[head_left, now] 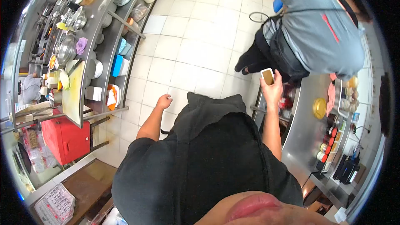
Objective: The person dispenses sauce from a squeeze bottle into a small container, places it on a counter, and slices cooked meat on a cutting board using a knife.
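Note:
My right hand is closed around a small white rectangular container. Its face toward me is brown inside a white rim; I cannot tell what the brown part is. The container is held out over the floor, close to the dark clothing of a co-worker. My left hand hangs over the floor tiles at my other side. Its fingers are curled in and nothing shows in them. My black apron lies between the two arms.
On the left, a steel shelf unit bears metal bowls, a yellow cutting board with a knife, and tubs below. A red box stands under it. On the right, a steel counter carries a yellow bowl and several red-lidded jars.

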Tool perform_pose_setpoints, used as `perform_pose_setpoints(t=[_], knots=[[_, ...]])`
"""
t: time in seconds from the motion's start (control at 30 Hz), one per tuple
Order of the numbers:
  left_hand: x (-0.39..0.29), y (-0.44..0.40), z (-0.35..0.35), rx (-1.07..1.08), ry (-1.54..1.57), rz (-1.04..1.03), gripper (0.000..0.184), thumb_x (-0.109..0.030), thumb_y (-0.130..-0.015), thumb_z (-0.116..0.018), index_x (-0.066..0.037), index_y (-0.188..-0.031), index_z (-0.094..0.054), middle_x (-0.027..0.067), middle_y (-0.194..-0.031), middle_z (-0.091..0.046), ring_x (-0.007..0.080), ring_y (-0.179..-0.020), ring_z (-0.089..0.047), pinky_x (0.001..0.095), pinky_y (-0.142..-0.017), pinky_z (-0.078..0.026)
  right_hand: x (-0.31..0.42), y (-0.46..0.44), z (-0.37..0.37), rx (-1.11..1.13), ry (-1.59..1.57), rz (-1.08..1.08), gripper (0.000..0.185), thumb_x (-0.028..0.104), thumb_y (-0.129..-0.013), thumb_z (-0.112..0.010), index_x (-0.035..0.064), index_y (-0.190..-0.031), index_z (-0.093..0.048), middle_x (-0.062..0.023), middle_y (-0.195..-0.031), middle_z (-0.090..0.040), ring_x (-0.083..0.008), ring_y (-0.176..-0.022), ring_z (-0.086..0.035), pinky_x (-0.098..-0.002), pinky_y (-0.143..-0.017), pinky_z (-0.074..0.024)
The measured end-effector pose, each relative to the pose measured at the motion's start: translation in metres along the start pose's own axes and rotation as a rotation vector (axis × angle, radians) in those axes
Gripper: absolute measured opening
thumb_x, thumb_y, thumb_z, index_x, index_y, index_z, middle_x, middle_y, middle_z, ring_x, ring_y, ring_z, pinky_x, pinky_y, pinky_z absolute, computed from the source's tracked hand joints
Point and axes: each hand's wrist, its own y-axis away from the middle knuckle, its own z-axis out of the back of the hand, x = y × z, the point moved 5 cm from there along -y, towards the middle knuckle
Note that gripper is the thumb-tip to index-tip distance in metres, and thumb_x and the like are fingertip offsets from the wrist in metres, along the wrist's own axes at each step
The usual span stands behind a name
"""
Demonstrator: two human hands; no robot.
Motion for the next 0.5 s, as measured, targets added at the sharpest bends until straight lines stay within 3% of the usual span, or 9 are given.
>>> perform_pose_setpoints(t=[0.33,0.4,0.43,0.5], knots=[[0.019,-0.078,0.05,-0.097,0.15,0.075,0.043,-0.031,-0.085,-0.078,-0.006,-0.119,-0.072,0.0187,-0.104,-0.075,0.033,-0.101,-0.072,0.0422,-0.091,-0.056,0.154,-0.146,-0.167,0.209,-0.012,0.223,0.077,0.025,-0.075,-0.084,0.0031,-0.142,-0.052,-0.0221,-0.128,-0.065,-0.0388,-0.118,-0.062,-0.047,-0.102,-0.0505],[0.021,-0.102,0.059,-0.152,0.134,0.016,0.043,-0.034,-0.086,-0.076,-0.007,-0.119,-0.072,0.0193,-0.106,-0.074,0.036,-0.103,-0.071,0.0435,-0.092,-0.056,0.179,-0.19,-0.203,0.203,-0.032,0.276,0.077,0.022,-0.075,-0.084,0.0028,-0.142,-0.051,-0.022,-0.125,-0.065,-0.0396,-0.117,-0.062,-0.0471,-0.101,-0.0505],[0.021,-0.11,0.065,-0.068,0.163,0.127,0.045,-0.037,-0.087,-0.074,-0.008,-0.121,-0.071,0.0201,-0.111,-0.073,0.038,-0.107,-0.069,0.0448,-0.093,-0.055,0.192,-0.211,-0.218,0.207,-0.06,0.293,0.077,0.021,-0.075,-0.084,0.0025,-0.142,-0.051,-0.022,-0.125,-0.065,-0.0398,-0.117,-0.061,-0.047,-0.101,-0.0504],[0.022,-0.129,0.079,-0.074,0.077,0.117,0.049,-0.042,-0.087,-0.072,-0.01,-0.124,-0.07,0.019,-0.119,-0.072,0.0367,-0.112,-0.068,0.0446,-0.098,-0.054,0.219,-0.259,-0.246,0.199,-0.075,0.322,0.078,0.02,-0.075,-0.084,0.0019,-0.142,-0.051,-0.0219,-0.124,-0.066,-0.0398,-0.116,-0.061,-0.0469,-0.101,-0.0507]])
